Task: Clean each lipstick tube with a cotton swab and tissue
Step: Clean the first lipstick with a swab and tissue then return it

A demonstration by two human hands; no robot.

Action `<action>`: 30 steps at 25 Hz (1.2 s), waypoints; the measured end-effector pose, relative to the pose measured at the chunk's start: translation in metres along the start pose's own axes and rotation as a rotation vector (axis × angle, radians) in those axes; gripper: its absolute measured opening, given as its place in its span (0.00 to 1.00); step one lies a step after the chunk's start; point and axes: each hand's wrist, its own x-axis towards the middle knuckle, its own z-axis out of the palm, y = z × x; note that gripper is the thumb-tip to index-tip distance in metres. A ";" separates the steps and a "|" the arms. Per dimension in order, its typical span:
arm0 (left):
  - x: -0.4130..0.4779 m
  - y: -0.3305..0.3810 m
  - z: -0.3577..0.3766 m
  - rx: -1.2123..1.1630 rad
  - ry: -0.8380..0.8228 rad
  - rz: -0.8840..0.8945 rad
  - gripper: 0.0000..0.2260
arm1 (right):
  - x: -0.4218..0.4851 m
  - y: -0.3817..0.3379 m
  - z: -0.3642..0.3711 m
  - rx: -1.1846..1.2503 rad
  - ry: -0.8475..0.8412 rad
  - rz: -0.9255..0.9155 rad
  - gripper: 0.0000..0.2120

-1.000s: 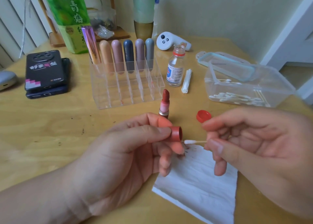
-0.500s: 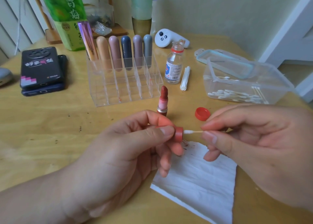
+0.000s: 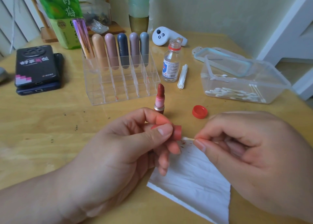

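Observation:
My left hand (image 3: 125, 149) pinches a coral lipstick cap (image 3: 177, 132), its open end turned right. My right hand (image 3: 250, 154) pinches a cotton swab (image 3: 187, 138); the white tip sits just below and right of the cap's mouth. Under both lies a white tissue (image 3: 194, 178) with red smears at its top corner. An uncapped red lipstick (image 3: 160, 99) stands upright on the table behind my left fingers. Several capped lipstick tubes (image 3: 111, 52) stand in the back row of a clear acrylic organizer (image 3: 118, 86).
A small open glass bottle (image 3: 171, 63) stands right of the organizer, its red cap (image 3: 199, 111) on the table nearer me. A clear tub of swabs (image 3: 243, 83) sits at right, its lid (image 3: 223, 57) behind. Stacked phones (image 3: 38, 69), a green bottle (image 3: 62, 15) and a white controller (image 3: 163, 35) lie farther back.
The swab tip, at the cap's mouth half a second ago, now sits just outside and slightly below it. My right fingers have closed in nearer the tip. Both hands stay over the tissue.

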 end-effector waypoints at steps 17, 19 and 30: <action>-0.001 0.001 0.000 0.083 0.012 0.001 0.06 | -0.004 0.002 0.000 0.247 -0.022 0.019 0.04; -0.001 0.001 0.000 0.096 -0.001 0.000 0.07 | -0.003 0.003 0.001 0.265 0.019 0.010 0.04; -0.001 -0.001 -0.002 0.094 -0.015 0.015 0.07 | -0.003 0.003 0.002 0.272 0.017 -0.002 0.05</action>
